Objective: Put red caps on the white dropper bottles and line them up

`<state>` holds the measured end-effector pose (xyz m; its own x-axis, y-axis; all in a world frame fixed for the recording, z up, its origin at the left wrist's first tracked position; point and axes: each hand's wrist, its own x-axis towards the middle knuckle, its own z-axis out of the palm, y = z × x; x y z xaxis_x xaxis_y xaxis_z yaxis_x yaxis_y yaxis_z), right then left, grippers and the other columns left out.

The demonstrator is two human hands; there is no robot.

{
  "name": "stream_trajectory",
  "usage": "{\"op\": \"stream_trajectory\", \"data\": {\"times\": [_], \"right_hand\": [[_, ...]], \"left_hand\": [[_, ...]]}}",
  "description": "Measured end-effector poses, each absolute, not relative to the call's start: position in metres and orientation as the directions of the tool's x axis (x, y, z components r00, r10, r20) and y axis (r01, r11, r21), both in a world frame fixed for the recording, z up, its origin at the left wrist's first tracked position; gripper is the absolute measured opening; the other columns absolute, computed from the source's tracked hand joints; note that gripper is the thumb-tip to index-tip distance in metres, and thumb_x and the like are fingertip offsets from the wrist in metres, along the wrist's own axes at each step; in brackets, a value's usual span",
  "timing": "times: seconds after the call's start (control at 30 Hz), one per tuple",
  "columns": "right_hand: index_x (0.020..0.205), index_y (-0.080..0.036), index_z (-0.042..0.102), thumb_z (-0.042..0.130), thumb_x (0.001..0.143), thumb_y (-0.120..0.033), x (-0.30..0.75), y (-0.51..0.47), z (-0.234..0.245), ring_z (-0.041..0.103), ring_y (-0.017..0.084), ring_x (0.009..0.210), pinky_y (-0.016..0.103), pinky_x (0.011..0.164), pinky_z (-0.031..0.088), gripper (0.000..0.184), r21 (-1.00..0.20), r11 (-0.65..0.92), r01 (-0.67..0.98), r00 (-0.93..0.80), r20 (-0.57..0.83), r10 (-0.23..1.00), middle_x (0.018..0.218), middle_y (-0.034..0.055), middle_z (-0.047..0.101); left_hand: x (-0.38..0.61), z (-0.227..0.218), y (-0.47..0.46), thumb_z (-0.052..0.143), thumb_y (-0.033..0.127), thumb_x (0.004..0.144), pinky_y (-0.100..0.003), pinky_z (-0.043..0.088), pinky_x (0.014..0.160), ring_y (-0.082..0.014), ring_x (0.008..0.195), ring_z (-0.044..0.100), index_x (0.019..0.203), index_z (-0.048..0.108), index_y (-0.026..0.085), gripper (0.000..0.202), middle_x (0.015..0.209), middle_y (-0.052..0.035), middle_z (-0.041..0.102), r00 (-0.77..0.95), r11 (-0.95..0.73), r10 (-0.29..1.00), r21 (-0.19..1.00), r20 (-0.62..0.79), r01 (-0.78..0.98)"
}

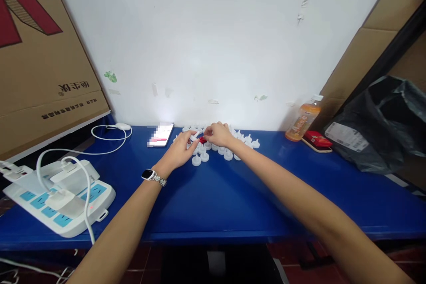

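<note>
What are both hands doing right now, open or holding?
Left hand: closed on what looks like a white, funnel-shaped plastic piece.
Right hand: curled beside a small, red, lumpy thing; can't tell if it's gripped.

Chinese characters, seemingly 绝尘侠, stand upside down with a ® mark on the cardboard box (43, 62); a smaller line below them is unclear. Print on the bottle (303, 120) and the black bag's label (346, 137) is too small to read.
</note>
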<state>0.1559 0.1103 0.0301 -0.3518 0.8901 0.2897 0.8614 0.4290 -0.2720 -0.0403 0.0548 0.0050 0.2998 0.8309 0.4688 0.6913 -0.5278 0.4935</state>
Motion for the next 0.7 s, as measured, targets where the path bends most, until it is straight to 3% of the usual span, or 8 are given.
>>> {"op": "stream_trajectory", "data": {"times": [0.17,0.5,0.6,0.7], "right_hand": [[0.084,-0.022,0.076,0.065,0.082,-0.038,0.139,0.112,0.024,0.053,0.03,0.106,0.043,0.093,0.029,0.019,-0.149,0.343,0.927,-0.299,0.255,0.92,0.098,0.0103,0.072],[0.082,-0.019,0.074,0.058,0.085,-0.024,0.139,0.108,0.017,0.053,0.028,0.108,0.042,0.094,0.029,0.017,-0.172,0.306,0.936,-0.254,0.269,0.929,0.101,0.0115,0.072],[0.08,-0.018,0.072,0.058,0.087,-0.028,0.147,0.106,0.019,0.057,0.026,0.104,0.041,0.092,0.035,0.019,-0.354,0.328,0.876,-0.188,0.375,0.908,0.098,0.0106,0.072],[0.083,-0.017,0.067,0.059,0.087,-0.032,0.155,0.098,0.02,0.065,0.019,0.082,0.033,0.079,0.045,0.018,-0.734,0.374,0.566,-0.126,0.372,0.92,0.084,0.0074,0.073]], "left_hand": [[-0.043,0.003,0.055,0.044,0.049,0.098,-0.038,0.049,0.08,-0.022,0.084,0.06,0.129,0.056,0.02,0.044,0.092,-0.006,0.059,0.303,-0.535,0.82,0.464,0.485,0.707],[-0.04,0.007,0.051,0.044,0.05,0.097,-0.039,0.049,0.085,-0.0228,0.088,0.059,0.131,0.056,0.017,0.048,0.097,-0.0078,0.06,0.316,-0.524,0.833,0.466,0.454,0.713],[-0.04,0.006,0.05,0.043,0.05,0.098,-0.039,0.049,0.086,-0.023,0.092,0.058,0.132,0.055,0.017,0.05,0.1,-0.0083,0.061,0.335,-0.536,0.829,0.466,0.448,0.704],[-0.039,0.004,0.05,0.044,0.05,0.097,-0.04,0.049,0.088,-0.0228,0.094,0.058,0.134,0.053,0.018,0.05,0.106,-0.0091,0.061,0.357,-0.545,0.828,0.471,0.433,0.694]]}}
